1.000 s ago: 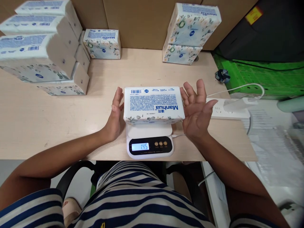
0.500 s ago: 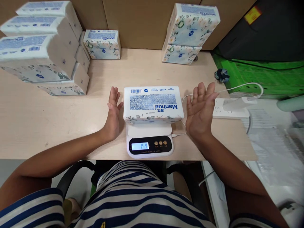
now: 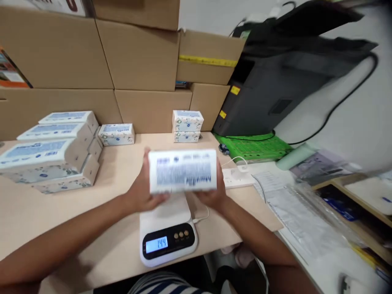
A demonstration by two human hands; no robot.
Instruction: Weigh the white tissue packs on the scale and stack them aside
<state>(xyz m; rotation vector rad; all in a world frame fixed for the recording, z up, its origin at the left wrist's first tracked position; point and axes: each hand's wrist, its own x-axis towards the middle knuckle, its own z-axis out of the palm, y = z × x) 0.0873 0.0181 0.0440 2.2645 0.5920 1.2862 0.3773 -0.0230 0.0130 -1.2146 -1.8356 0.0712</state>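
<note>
Between my two hands is a white and blue tissue pack (image 3: 183, 171), blurred by motion and raised above the scale. My left hand (image 3: 141, 190) is closed on its left end, thumb at the lower front edge. On the opposite end my right hand (image 3: 216, 192) grips it, its fingers partly hidden behind and under the pack. Below stands a white digital scale (image 3: 167, 214), its lit display showing 144, where a decimal point is hard to make out. The pack hides the far part of the scale's plate.
Stacked tissue packs (image 3: 45, 155) stand at the left, with a single pack (image 3: 118, 134) beside them. Two more packs (image 3: 187, 125) are piled at the back. Cardboard boxes (image 3: 147, 110) line the rear. A power strip (image 3: 237, 177) and a dark printer (image 3: 263, 81) are at the right.
My hands, open beside the pack before, have closed on both its ends and lifted it off the scale. The head view has tilted up, showing more boxes and the printer.
</note>
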